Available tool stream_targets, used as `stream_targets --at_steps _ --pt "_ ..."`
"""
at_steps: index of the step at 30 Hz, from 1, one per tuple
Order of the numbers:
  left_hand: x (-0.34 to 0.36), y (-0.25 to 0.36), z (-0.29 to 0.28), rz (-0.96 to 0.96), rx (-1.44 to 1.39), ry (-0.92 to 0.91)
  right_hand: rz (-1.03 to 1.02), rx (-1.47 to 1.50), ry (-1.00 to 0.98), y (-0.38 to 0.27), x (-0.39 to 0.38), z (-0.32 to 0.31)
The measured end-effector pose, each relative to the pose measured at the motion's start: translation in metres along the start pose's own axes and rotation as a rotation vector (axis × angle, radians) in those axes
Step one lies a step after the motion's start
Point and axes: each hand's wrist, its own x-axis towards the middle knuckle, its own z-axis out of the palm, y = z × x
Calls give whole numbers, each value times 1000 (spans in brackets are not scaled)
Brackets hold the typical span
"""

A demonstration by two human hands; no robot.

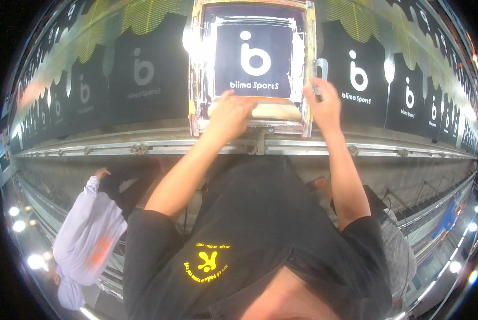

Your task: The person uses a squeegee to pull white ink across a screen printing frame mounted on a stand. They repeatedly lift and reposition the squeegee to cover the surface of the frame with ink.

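A screen printing frame (311, 50) lies over the long table in front of me, its mesh showing a white logo on a dark field. Smears of white ink edge that field. My left hand (231, 116) is closed over the left part of a squeegee (276, 111), a wooden bar with an orange blade lying across the frame's near end. At the frame's right side, my right hand (324, 104) has its fingers curled around the rim, just below a metal handle (321, 70). Part of its grip is hidden.
Dark shirt panels with brighter white prints (359, 74) lie to the right; panels on the left (143, 69) bear fainter, greyer prints. A metal rail (303, 146) runs along the table's near edge. Behind me on the left stands a person in a pale hooded top (87, 234).
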Motion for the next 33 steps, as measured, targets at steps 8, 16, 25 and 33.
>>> stream_targets --at_steps 8,16,25,33 --pt "87 -54 -54 56 -93 -202 537 337 146 73 60 16" --pt "231 -148 -104 76 6 -5 832 587 -63 37 100 24" --pt "115 -83 -41 -37 61 249 732 613 75 5 104 1" --pt "-61 8 29 40 49 417 598 679 135 6 106 12"
